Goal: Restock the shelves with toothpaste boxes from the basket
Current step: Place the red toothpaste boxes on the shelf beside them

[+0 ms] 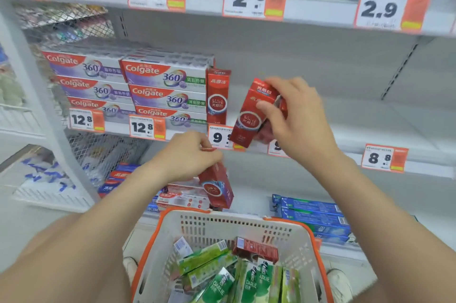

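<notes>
1. I'm watching the right hand (291, 120) pinching a tilted red box (251, 115), its long axis near upright, just right of the shelved box (218, 97).
2. The left hand (190, 154) is gripping a spare box (218, 186), nearer, over the basket (296, 236).

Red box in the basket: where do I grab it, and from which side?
From above, pinching across its two long sides near the middle, I'd say. The red box lies flat on top of the green boxes near the basket's far wall, broad face up and uncovered.
</notes>
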A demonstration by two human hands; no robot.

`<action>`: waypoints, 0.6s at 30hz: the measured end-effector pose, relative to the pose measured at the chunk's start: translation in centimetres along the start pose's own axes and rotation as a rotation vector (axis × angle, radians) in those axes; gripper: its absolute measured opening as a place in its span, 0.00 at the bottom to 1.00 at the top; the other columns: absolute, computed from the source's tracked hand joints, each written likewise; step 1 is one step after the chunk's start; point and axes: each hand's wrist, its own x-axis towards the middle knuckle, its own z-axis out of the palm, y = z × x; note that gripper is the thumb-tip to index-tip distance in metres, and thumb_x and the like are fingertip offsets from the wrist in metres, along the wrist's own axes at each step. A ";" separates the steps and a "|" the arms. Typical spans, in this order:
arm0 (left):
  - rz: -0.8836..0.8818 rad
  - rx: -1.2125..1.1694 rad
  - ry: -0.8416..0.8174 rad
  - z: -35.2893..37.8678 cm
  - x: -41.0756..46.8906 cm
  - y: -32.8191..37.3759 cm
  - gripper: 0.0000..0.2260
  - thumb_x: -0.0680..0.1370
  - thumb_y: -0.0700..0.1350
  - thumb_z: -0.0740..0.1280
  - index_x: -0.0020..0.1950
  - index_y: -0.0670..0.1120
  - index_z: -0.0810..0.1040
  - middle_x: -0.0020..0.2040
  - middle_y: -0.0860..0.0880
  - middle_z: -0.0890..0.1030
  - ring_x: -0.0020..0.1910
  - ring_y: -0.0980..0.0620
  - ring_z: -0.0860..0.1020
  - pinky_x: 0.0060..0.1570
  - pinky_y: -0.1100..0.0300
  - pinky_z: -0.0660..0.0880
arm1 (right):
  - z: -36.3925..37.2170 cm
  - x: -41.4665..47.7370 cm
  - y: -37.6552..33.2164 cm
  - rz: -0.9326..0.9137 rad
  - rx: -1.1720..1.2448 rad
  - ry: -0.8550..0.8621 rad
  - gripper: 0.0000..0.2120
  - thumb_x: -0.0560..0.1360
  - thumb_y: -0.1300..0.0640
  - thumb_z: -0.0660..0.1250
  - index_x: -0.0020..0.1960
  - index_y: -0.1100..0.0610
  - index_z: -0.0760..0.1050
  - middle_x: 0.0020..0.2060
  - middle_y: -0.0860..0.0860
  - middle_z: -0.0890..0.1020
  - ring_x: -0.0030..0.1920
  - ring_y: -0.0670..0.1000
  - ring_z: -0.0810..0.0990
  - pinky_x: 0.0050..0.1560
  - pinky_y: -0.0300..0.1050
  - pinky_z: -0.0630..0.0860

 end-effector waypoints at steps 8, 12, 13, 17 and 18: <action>0.052 0.040 0.057 0.2 2.4 0.1 0.13 0.76 0.56 0.72 0.42 0.47 0.84 0.35 0.52 0.84 0.32 0.58 0.77 0.31 0.61 0.69 | 4.1 8.0 2.7 0.126 -0.183 -0.009 0.21 0.80 0.43 0.63 0.70 0.47 0.74 0.58 0.54 0.79 0.55 0.66 0.77 0.60 0.62 0.75; 0.064 0.081 -0.029 0.5 3.1 -0.1 0.17 0.76 0.55 0.72 0.45 0.40 0.85 0.42 0.43 0.86 0.30 0.55 0.77 0.27 0.68 0.68 | 6.3 11.6 3.6 0.180 -0.047 -0.148 0.21 0.80 0.42 0.65 0.69 0.50 0.78 0.60 0.57 0.81 0.57 0.63 0.81 0.63 0.53 0.76; 0.064 0.091 -0.037 0.5 3.2 -0.2 0.18 0.76 0.55 0.72 0.46 0.40 0.85 0.43 0.43 0.86 0.33 0.53 0.79 0.28 0.68 0.69 | 6.7 12.3 3.7 0.170 -0.020 -0.181 0.21 0.81 0.45 0.67 0.71 0.52 0.78 0.62 0.57 0.81 0.58 0.61 0.81 0.62 0.47 0.74; 0.068 0.097 -0.050 0.5 3.4 -0.4 0.18 0.76 0.56 0.72 0.47 0.39 0.84 0.46 0.44 0.87 0.44 0.49 0.84 0.41 0.56 0.80 | 7.2 14.0 3.2 0.120 0.037 -0.384 0.21 0.83 0.47 0.67 0.73 0.51 0.76 0.66 0.51 0.81 0.57 0.50 0.78 0.55 0.39 0.68; 0.068 0.095 -0.055 0.5 3.4 -0.5 0.18 0.76 0.56 0.72 0.47 0.39 0.84 0.46 0.44 0.87 0.45 0.49 0.84 0.43 0.54 0.80 | 7.2 14.1 3.0 0.115 0.061 -0.429 0.20 0.84 0.46 0.66 0.74 0.50 0.75 0.66 0.50 0.81 0.57 0.49 0.78 0.55 0.41 0.71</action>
